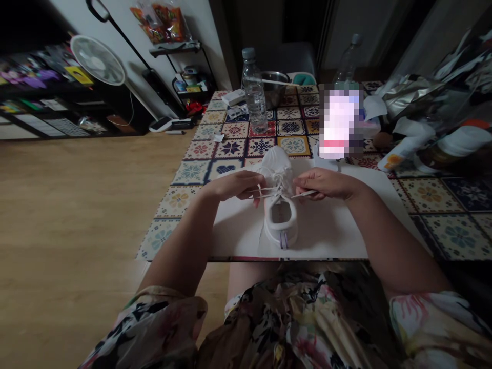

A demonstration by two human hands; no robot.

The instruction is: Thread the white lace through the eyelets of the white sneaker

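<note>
A white sneaker stands on a white sheet, its toe pointing away from me and its heel toward me. White shoelaces cross over its tongue and are gathered in loops there. On the shoe's left side, my left hand is closed on lace strands that run taut to the shoe. My right hand, at the right side, pinches a lace whose end sticks out from the fingers. Part of the laces is hidden behind the fingers.
A clear plastic bottle stands beyond the shoe, near a metal bowl. An upright phone-like screen, pixelated, is behind my right hand. Bottles and a spray can crowd the right side of the patterned tablecloth.
</note>
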